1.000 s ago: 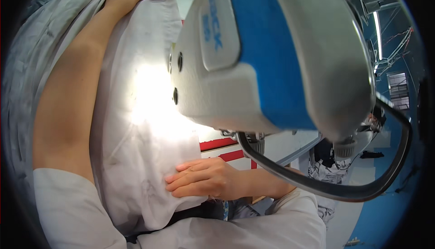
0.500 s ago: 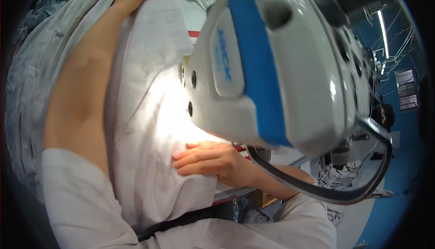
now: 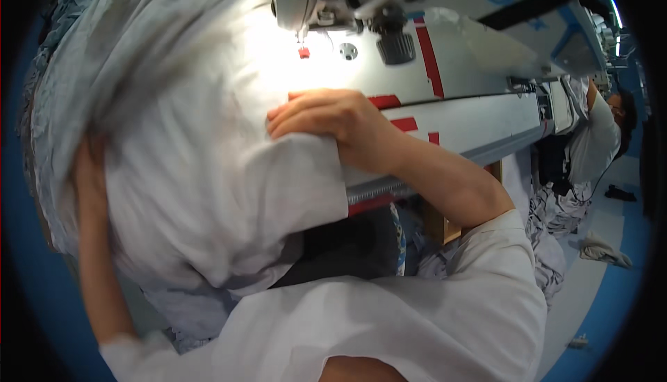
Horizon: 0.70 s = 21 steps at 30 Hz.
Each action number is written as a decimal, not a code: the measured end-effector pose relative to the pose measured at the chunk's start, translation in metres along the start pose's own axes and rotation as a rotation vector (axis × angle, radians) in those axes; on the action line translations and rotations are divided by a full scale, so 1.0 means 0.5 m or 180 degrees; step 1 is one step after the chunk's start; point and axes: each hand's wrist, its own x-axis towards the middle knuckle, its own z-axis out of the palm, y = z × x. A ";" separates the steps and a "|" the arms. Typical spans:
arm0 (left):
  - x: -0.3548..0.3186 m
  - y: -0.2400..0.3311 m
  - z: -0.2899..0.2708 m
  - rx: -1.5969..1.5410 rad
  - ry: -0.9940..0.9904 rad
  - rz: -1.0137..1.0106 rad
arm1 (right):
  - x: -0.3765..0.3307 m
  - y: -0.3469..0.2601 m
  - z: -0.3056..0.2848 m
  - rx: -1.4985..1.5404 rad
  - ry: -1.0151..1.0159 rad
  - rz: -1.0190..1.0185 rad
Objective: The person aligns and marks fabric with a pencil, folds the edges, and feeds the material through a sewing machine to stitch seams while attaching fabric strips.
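Observation:
A large white cloth (image 3: 187, 173) is spread in loose folds over the left of the sewing table and hangs down at the near side. My right hand (image 3: 326, 118) lies on its right part, palm down, with the fingers stretched flat over the fabric, a little nearer than the needle. My left hand (image 3: 90, 156) is at the far left among the folds. Cloth and motion blur hide its fingers. A lit sewing machine (image 3: 326, 6) stands beyond my right hand; a small red piece (image 3: 304, 53) shows under its needle area.
Red tape strips (image 3: 429, 59) mark the pale table surface. A dark round knob (image 3: 396, 47) sits by the needle. Grey cloth (image 3: 76, 6) is heaped at the far left. At right, another person (image 3: 601, 121) sits near piled fabric (image 3: 556, 215).
My view has shifted, so the needle area and tabletop now show. My left hand has come back from the far edge to the near left, where the cloth is bunched. My right hand stays on the cloth.

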 end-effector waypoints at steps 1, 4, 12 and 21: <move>0.115 -0.018 0.011 0.0535 0.0007 -0.0093 | -0.004 -0.008 0.000 0.0016 0.0064 0.0044; 0.365 -0.031 0.074 0.0884 0.0489 0.0484 | 0.000 -0.073 0.001 0.1096 0.0713 0.0474; 0.373 -0.032 0.121 0.1321 0.2093 0.1581 | -0.043 -0.309 0.191 0.3334 0.0407 0.1660; -0.251 0.478 -0.205 -0.0635 0.0803 0.2503 | -0.296 -0.279 0.273 0.1835 -0.0421 0.2547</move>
